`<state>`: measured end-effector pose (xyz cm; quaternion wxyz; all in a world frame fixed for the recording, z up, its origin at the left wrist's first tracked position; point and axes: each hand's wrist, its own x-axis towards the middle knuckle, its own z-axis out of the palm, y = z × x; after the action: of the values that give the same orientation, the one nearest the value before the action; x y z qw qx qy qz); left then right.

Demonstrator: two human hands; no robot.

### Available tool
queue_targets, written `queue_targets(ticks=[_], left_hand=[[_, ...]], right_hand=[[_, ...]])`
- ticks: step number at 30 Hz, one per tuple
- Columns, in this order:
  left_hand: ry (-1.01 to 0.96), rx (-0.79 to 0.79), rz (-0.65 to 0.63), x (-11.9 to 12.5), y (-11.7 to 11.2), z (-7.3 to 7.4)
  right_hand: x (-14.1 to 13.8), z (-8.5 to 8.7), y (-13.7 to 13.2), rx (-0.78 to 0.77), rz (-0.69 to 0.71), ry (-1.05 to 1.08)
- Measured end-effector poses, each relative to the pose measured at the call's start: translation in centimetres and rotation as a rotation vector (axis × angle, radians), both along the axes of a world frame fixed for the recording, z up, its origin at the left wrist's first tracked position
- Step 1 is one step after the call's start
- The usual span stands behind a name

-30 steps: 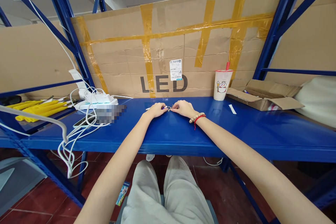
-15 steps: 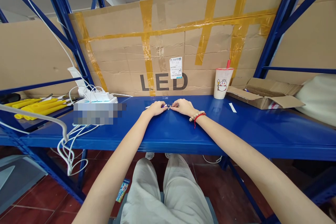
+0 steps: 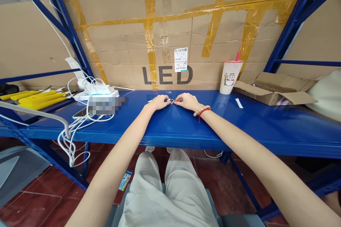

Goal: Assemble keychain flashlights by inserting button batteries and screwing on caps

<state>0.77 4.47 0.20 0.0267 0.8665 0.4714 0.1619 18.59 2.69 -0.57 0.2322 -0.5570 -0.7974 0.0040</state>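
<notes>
My left hand [image 3: 160,102] is closed over the blue shelf top, fingers curled round a thin white and purple pen-like stick [image 3: 167,100]. A pale end shows past the back of that hand. Facing it, my right hand [image 3: 188,102] is pinched, with a beaded bracelet and a red cord [image 3: 204,110] at the wrist. Between the two sets of fingertips are tiny shiny metallic bits [image 3: 172,101]. They are too small to name, and I cannot tell whether the right fingers hold one. Both hands are close together, resting near the shelf surface.
A paper cup with a red straw [image 3: 229,78] stands to the right, by a white strip [image 3: 239,103] and an open cardboard box [image 3: 277,88]. On the left lie a white power strip [image 3: 99,90], tangled cables [image 3: 70,145] and yellow-handled tools [image 3: 39,100]. Taped cardboard [image 3: 119,53] stands behind.
The camera view has tilted down slightly, so the scene sits higher in the picture. My hands keep nearly the same place and closed grip, with fingertips still meeting at the small bits.
</notes>
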Motion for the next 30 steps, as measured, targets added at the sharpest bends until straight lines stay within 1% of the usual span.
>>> queue_targets(ticks=[12, 20, 26, 30], left_hand=[[0.006, 0.016, -0.011, 0.01, 0.05, 0.01], [0.009, 0.023, -0.020, -0.02, 0.12, -0.03], [0.013, 0.026, -0.016, -0.06, 0.18, -0.05], [0.007, 0.021, -0.009, -0.13, 0.31, -0.18]], right_hand=[[-0.19, 0.26, -0.29, -0.008, -0.024, -0.001], [-0.11, 0.06, -0.05, -0.005, -0.027, -0.006], [-0.04, 0.53, -0.32, 0.036, -0.057, -0.078], [-0.04, 0.69, -0.38, 0.035, -0.076, -0.073]])
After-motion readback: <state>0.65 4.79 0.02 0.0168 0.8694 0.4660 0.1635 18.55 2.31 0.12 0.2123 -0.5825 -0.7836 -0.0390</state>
